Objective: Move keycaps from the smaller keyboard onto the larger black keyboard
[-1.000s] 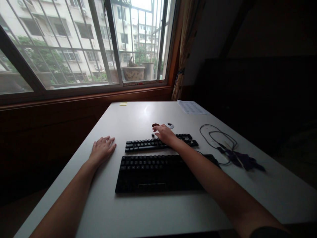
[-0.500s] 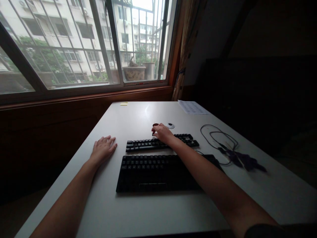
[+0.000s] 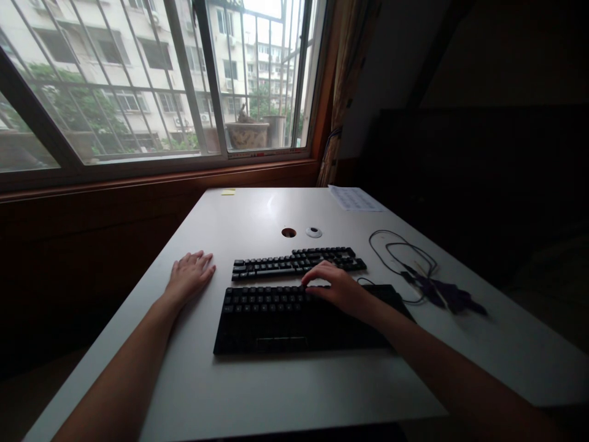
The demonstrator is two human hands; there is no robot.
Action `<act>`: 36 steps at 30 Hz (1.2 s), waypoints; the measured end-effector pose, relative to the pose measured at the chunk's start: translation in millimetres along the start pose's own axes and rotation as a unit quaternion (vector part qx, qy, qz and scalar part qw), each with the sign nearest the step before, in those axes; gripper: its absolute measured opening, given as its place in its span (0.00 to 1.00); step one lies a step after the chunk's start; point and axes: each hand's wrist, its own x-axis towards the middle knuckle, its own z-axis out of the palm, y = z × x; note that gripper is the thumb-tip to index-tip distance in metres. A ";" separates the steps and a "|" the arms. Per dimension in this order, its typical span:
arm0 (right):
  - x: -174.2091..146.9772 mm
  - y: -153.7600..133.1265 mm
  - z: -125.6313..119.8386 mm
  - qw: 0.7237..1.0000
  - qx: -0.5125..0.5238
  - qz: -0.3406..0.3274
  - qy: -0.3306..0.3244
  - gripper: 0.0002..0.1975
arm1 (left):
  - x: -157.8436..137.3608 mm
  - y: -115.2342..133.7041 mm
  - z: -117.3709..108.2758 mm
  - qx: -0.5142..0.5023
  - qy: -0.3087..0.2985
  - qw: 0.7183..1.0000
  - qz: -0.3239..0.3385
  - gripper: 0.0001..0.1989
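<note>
A table [image 3: 294, 393] bears the keyboard [image 3: 257, 325], with keycaps [image 3: 276, 271] in rows just beyond. The left hand [image 3: 189, 276] lies spread; the right hand [image 3: 334, 288] curls its fingertips at the keyboard's far row, whether pinching a keycap I cannot tell. Level, straight-down pressure should seat one best.

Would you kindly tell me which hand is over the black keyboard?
The right hand, its fingers near the far edge of the keyboard; the left hand lies palm-down on the table, to the keyboard's left.
</note>
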 end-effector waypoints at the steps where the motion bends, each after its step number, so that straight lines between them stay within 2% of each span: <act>1: -8.3 -3.0 1.4 1.000 -0.002 -0.004 0.001 0.07 | 0.0 -0.1 0.0 0.001 0.000 1.000 0.000 0.29; 6: -32.0 -13.5 14.1 0.998 -0.031 -0.041 0.021 0.09 | 0.1 -0.4 0.0 0.000 0.003 1.000 0.001 0.29; 13: -38.6 -17.3 26.9 0.992 -0.053 -0.086 0.077 0.07 | 1.9 -2.1 3.6 -0.004 0.009 1.000 0.000 0.29; 24: -38.1 -18.7 32.2 0.986 -0.056 -0.112 0.106 0.07 | 2.6 -3.7 3.7 -0.010 0.009 1.000 0.000 0.29; 36: -41.5 -19.2 33.2 0.988 -0.058 -0.096 0.107 0.06 | 1.3 -3.2 2.1 -0.017 0.005 1.000 0.002 0.30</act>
